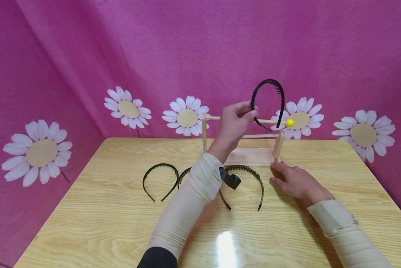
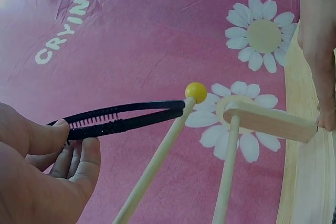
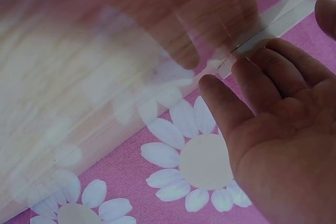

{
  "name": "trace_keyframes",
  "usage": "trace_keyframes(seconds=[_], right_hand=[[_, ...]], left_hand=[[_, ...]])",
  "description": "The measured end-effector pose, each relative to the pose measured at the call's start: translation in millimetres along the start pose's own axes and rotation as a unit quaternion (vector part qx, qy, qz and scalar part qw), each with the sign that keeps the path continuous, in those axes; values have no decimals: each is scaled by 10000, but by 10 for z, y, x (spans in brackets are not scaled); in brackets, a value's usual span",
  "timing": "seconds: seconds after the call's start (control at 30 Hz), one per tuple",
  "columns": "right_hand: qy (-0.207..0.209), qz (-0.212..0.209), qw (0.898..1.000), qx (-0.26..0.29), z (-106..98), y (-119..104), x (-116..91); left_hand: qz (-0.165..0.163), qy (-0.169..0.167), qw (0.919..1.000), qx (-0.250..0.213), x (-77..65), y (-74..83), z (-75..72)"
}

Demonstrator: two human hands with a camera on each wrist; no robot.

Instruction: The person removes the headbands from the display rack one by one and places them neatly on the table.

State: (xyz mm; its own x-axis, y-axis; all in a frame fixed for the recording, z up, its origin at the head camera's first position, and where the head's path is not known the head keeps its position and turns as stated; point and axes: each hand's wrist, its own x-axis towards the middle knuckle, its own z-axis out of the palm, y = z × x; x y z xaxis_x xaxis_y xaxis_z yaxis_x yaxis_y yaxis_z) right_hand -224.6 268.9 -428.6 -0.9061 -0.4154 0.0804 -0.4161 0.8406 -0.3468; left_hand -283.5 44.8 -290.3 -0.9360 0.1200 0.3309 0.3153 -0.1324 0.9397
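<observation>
My left hand [image 1: 233,124] pinches a black toothed headband [image 1: 270,81] between thumb and fingers, its curve upward, at the upper rod of a wooden stand [image 1: 254,156]. In the left wrist view, the headband's ends [image 2: 157,105] are beside the rod, just short of the yellow ball [image 2: 196,93] on its tip; contact with the rod is unclear. My right hand [image 1: 297,181] lies low on the table, fingers extended to the right end of the stand's base. In the right wrist view, its fingers [image 3: 226,98] look relaxed and hold nothing.
On the wooden table [image 1: 96,208] a thin black headband [image 1: 160,165] lies at left. A second headband [image 1: 183,175] is mostly hidden by my left forearm, and a patterned one [image 1: 261,186] lies right of it. Pink flowered cloth [image 1: 200,44] hangs behind.
</observation>
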Motion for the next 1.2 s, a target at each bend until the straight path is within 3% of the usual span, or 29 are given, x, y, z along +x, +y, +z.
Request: trace_keyframes(seconds=[0.17,0.4,0.63,0.97,1.2], right_hand=[[-43,32,10000,79,-10,-14,-11],[-88,74,9999,126,-4,1,-9],[-8,10,10000,31,-16,14,-22],[-27,-20,10000,69,-16,14,-19],[-70,18,10000,27,-14,17,-13]], left_hand=[[-208,-17,9997,-92,-13,24,-82],[-247,-184,9993,-224,-69,23,-218],[-607,-336,9966,-452,-92,29,-409],[-854,-569,9946,-138,-188,16,-661],[-1010,-619,9925,-315,-237,-5,-783]])
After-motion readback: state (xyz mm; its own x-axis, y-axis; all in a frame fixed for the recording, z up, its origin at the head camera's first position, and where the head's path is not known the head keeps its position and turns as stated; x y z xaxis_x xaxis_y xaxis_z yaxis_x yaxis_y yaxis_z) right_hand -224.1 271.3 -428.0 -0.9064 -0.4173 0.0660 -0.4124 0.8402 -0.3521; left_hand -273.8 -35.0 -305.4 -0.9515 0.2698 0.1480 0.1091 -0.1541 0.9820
